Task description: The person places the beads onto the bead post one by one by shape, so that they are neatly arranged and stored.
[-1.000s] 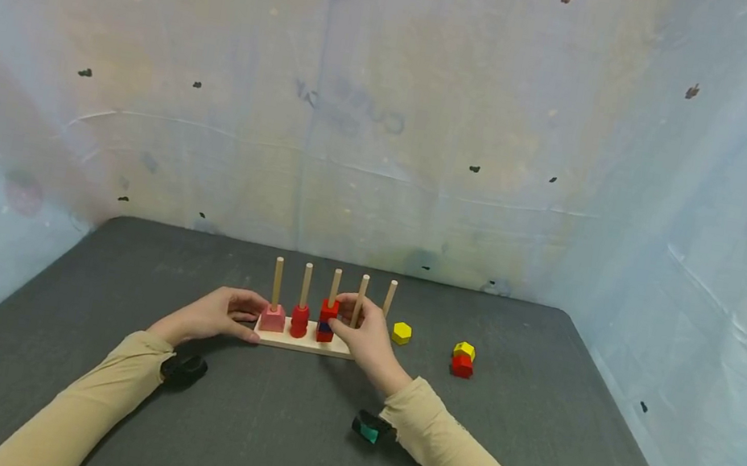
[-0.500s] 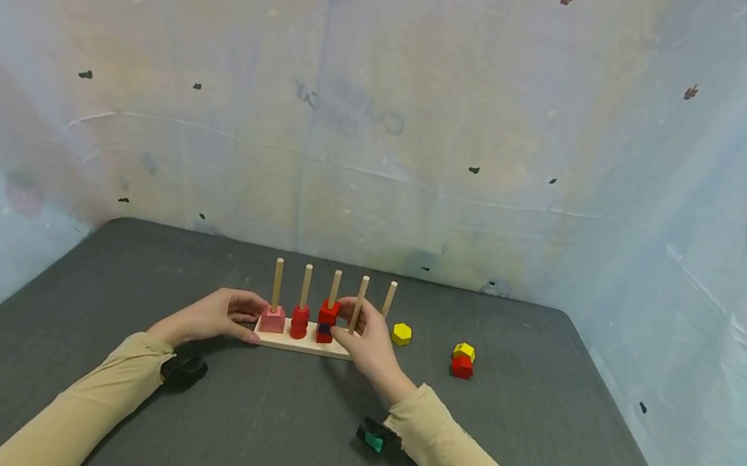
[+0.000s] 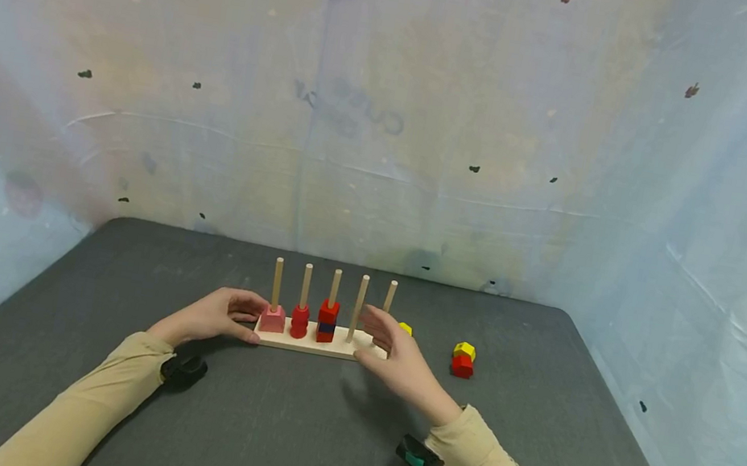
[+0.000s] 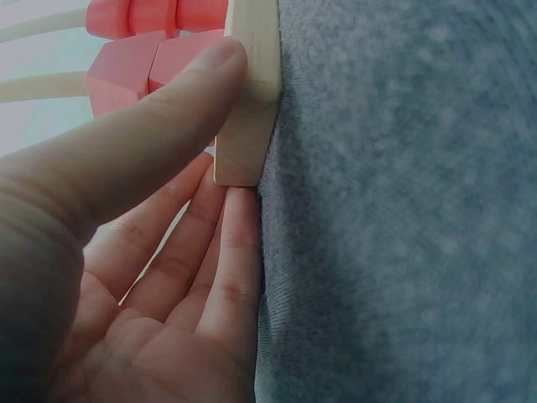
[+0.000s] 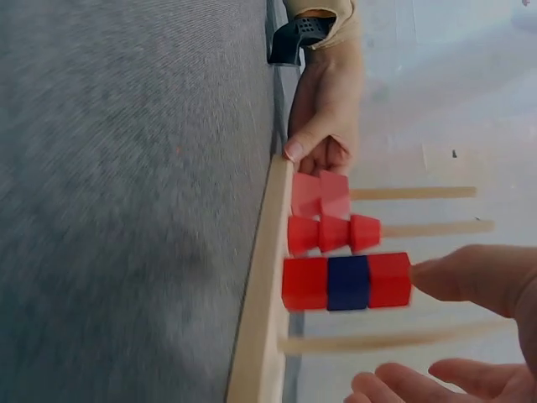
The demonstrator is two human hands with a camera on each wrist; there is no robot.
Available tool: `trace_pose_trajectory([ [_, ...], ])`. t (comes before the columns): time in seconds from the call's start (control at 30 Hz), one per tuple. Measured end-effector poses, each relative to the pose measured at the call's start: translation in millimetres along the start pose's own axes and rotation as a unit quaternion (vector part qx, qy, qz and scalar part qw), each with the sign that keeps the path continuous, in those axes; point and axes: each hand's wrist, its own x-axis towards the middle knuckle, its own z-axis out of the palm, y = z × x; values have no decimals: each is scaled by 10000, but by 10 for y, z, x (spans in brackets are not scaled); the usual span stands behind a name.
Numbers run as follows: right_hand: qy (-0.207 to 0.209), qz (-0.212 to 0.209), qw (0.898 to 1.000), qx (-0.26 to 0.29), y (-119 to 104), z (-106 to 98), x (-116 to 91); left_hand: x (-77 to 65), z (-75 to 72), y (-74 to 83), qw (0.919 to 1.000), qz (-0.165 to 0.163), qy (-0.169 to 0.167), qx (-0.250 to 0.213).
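A wooden peg stand (image 3: 305, 345) with several upright pegs lies across the middle of the table. My left hand (image 3: 218, 316) holds its left end, thumb on the front edge and fingers round the end, as the left wrist view shows. Pink blocks (image 3: 272, 320) sit on the leftmost peg and red beads (image 3: 299, 321) on the second. On the third is a stack (image 5: 348, 282) of two red blocks with a dark blue one between. My right hand (image 3: 403, 361) is beside the right end of the stand, fingers apart and holding nothing. Two bare pegs stand at that end.
A yellow hexagonal block (image 3: 406, 328) is partly hidden behind my right hand. Farther right, another yellow block (image 3: 465, 350) and a red block (image 3: 461, 367) lie close together. A pale patterned curtain (image 3: 393, 106) hangs behind the grey table (image 3: 283, 431).
My right hand has let go of the red and blue stack and moved right, past the fourth peg, now covering part of the near yellow block. My left hand has stayed put.
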Motion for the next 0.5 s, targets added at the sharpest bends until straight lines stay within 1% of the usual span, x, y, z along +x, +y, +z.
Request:
trace_pose_trajectory([
  [0.17, 27, -284, 9992, -276, 20, -190, -127, -1, -7, -1, 10000, -8, 8, -29],
  [0.33, -30, -317, 9979, -557, -136, -397, -285, -6, 1, 5, 10000, -34, 19, -21],
  [0.4, -28, -347, 9960, -817, -87, -488, -318, -9, 4, 12, 10000, -41, 10, -15],
  [0.5, -3, -496, 9909, -1251, 98, -633, -329, -12, 5, 22, 10000, -52, 5, -9],
])
